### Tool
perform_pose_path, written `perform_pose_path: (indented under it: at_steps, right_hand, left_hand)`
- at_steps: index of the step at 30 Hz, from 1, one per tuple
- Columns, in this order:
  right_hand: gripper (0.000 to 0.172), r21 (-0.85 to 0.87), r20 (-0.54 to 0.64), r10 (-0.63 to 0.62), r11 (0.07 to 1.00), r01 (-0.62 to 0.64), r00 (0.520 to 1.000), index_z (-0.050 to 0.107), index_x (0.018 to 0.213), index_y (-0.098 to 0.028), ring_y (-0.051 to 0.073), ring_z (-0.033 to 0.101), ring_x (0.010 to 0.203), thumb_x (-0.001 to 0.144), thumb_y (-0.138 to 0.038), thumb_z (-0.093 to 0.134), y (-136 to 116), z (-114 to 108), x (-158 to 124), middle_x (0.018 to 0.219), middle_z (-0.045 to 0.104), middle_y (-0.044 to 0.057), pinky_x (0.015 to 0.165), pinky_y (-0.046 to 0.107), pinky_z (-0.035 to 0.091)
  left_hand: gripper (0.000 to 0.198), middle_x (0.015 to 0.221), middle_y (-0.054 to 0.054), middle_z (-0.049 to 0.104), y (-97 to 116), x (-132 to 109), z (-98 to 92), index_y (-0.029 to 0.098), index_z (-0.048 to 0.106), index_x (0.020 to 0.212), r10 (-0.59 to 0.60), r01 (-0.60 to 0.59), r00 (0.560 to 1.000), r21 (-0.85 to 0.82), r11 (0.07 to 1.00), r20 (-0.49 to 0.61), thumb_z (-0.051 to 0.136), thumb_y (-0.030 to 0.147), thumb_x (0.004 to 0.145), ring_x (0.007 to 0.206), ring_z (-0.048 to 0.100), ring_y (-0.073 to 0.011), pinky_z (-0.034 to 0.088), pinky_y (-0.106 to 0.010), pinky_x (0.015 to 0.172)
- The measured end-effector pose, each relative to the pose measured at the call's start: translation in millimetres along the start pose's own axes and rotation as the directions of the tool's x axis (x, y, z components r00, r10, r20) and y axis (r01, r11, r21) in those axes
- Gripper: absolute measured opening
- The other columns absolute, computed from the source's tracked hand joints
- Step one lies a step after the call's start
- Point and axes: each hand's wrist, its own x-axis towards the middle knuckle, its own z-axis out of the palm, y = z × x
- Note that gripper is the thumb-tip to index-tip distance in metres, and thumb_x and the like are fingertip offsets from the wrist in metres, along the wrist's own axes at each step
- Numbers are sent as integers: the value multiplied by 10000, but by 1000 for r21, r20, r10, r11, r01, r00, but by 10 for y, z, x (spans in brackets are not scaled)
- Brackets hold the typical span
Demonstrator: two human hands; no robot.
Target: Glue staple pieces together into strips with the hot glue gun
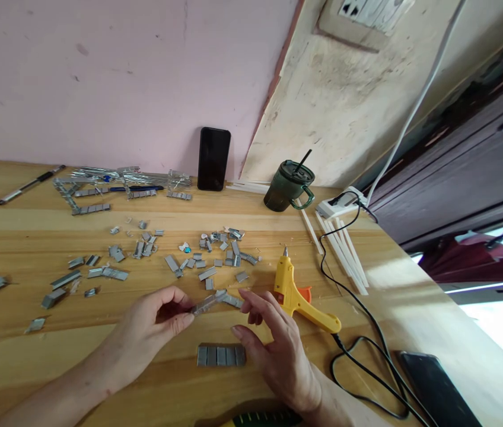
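Note:
My left hand point(153, 332) pinches one end of a thin grey strip of staples point(209, 302) just above the wooden table point(20, 350). My right hand point(273, 350) pinches a second staple strip point(232, 300) that meets the first at an angle; its other fingers are spread. A flat row of joined staple blocks point(221, 355) lies on the table just below both hands. A yellow glue gun point(298, 293) rests right of my right hand, nozzle pointing away from me.
Several loose staple pieces point(207, 261) scatter across the table's middle and left. Staple-built shapes point(100, 190) and a pen lie at the back. A black phone point(213, 159) leans on the wall; a green mug point(287, 187), white glue sticks point(343, 252), black cable point(367, 314) and another phone point(438, 391) sit right.

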Motion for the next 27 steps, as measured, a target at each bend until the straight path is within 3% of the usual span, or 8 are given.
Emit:
perform_pose_path:
  at_steps: [3,6,11,14,17,22,27]
  right_hand:
    - [269,-9,65,8,1000,-8,998,546,1141,-201,162,583,719,873,-215,569,-20,-15,9,871,607,42,622,271,520]
    - [131,-66,230,-22,997,38,973,614,961,-190,177,594,745,861,-274,612,-73,-39,26,873,627,52,647,293,509]
    - [134,-214,519,36,973,90,854,618,839,-201,191,576,768,786,-294,699,-168,-91,32,866,614,29,637,301,467]
    - [157,-263,588,72,959,106,806,603,838,-205,190,565,804,763,-278,721,-177,-98,15,907,603,24,659,294,462]
    - [120,-277,599,52,950,147,799,598,841,-198,190,554,803,773,-217,694,-165,-78,-3,904,597,28,661,292,458]
    - [72,-267,525,40,956,120,850,593,791,-185,184,550,769,781,-180,664,-165,-13,-13,855,597,30,642,287,456]
    - [62,-292,460,58,952,89,886,606,804,-185,192,558,778,782,-174,662,-156,39,-10,847,606,31,650,295,466]
  left_hand:
    - [348,923,-32,702,-17,-4,-16,183,656,959,-95,98,995,-247,964,23,643,466,758,884,611,-219,453,-314,774]
    - [367,884,-29,714,-35,-7,-6,180,701,928,-159,149,987,-408,901,10,716,464,696,838,595,-188,436,-285,749]
    - [287,771,-8,683,-23,3,0,182,716,817,-116,129,992,-506,853,57,764,420,664,741,565,-144,418,-253,697]
    - [229,751,10,649,-16,8,-15,186,685,795,-74,91,996,-471,877,55,744,382,694,735,556,-133,426,-242,700]
    - [183,768,14,628,-31,4,-14,190,643,789,-17,42,998,-397,917,66,707,352,731,754,559,-138,447,-249,723]
    - [95,806,1,623,-102,-17,41,202,607,829,108,-94,992,-202,975,59,602,292,798,791,588,-165,473,-283,760]
    - [70,789,4,634,-102,-37,71,213,596,835,150,-153,987,57,987,59,545,229,790,745,593,-163,481,-262,700]
